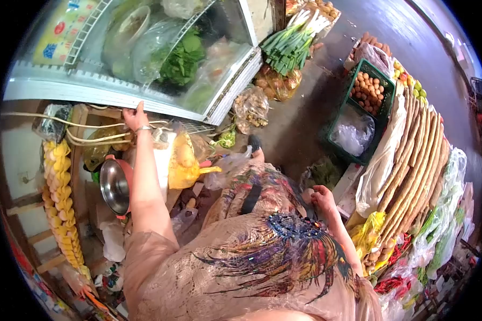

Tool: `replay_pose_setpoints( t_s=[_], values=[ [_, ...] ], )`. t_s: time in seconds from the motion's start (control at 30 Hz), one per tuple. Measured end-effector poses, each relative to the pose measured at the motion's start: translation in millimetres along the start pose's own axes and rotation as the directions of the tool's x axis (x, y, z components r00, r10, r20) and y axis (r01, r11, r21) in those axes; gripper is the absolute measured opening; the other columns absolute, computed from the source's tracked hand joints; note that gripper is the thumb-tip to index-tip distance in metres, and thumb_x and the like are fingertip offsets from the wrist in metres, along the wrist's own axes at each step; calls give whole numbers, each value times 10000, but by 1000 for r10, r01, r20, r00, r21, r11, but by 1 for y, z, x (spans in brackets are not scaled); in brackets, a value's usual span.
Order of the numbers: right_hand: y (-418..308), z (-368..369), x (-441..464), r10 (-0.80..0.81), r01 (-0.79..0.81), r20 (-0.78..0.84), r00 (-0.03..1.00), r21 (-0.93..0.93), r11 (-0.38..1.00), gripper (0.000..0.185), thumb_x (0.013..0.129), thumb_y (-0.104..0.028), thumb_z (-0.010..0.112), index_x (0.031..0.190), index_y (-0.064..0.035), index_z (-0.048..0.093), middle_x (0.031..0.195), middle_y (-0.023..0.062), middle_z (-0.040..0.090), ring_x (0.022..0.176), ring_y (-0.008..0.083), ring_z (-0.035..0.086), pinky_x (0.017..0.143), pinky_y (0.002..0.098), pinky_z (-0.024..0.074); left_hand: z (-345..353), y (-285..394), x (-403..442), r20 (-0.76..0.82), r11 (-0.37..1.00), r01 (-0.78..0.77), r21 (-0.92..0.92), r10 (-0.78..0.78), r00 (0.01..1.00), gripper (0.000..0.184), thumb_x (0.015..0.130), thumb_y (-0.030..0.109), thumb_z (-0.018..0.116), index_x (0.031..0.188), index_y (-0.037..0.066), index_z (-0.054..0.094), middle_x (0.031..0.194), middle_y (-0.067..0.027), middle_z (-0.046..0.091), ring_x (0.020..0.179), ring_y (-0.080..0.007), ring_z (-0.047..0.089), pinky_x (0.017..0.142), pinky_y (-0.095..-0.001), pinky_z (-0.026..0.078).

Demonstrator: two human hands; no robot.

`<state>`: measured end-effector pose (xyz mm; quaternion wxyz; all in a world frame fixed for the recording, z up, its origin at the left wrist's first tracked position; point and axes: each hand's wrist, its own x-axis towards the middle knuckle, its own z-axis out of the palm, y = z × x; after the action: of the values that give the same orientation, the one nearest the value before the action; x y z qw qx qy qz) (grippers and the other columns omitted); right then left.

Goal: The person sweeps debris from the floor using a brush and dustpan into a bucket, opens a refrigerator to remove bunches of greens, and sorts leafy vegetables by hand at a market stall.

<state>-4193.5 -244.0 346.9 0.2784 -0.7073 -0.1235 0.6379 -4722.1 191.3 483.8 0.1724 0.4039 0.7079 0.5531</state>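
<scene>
Shows pale blue on the fridge (144, 98), yellow on the bag (183, 160), dark green on the crate (384, 124), feathery multicolour on beige clothing (241, 270).

The left hand (136, 117) touches the edge of a glass-fronted cooler (107, 99) holding leafy greens (183, 59).

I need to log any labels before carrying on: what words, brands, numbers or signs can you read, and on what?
None reads clearly.
Yellow printed panel at the cooler's left: red and blue marks, too blurred to quote.
Elsewhere, I can make out no lettering.
</scene>
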Motion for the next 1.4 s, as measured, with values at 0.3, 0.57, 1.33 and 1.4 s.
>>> replay_pose_setpoints(
  t_s=[0.3,0.57,1.33,1.4],
  values=[
    [34,2,17,-131,124,-33,991,-146,981,350,821,-140,567,1139,8,569,891,96,645,778,155,599,702,291,485,-12,5,7,138,999,49,2,-49,989,438,770,84,728,1149,53,510,1061,-71,619,876,-156,586,532,-253,492],
    [31,15,-1,-129,100,-125,984,-215,971,339,795,-157,547,1105,-38,612,834,148,659,771,221,640,720,317,494,-16,-12,28,170,991,122,54,-130,977,442,800,99,715,1199,79,524,1074,-66,608,852,-179,587,534,-270,524],
    [65,38,-18,-21,6,-116,993,-131,991,341,767,-151,557,1079,-32,625,1050,178,643,1001,300,610,882,352,467,29,-88,-174,598,954,58,294,-231,768,723,774,-66,547,1426,56,258,1381,-168,418,1134,-236,510,872,-299,472],
    [55,41,-28,-51,29,-113,992,-189,982,338,773,-160,560,1083,-40,624,1058,174,640,1013,307,603,887,363,463,27,-84,-225,701,857,172,486,-500,508,716,792,-8,613,1423,112,296,1419,-163,373,1113,-225,529,726,-287,504]
  ],
)
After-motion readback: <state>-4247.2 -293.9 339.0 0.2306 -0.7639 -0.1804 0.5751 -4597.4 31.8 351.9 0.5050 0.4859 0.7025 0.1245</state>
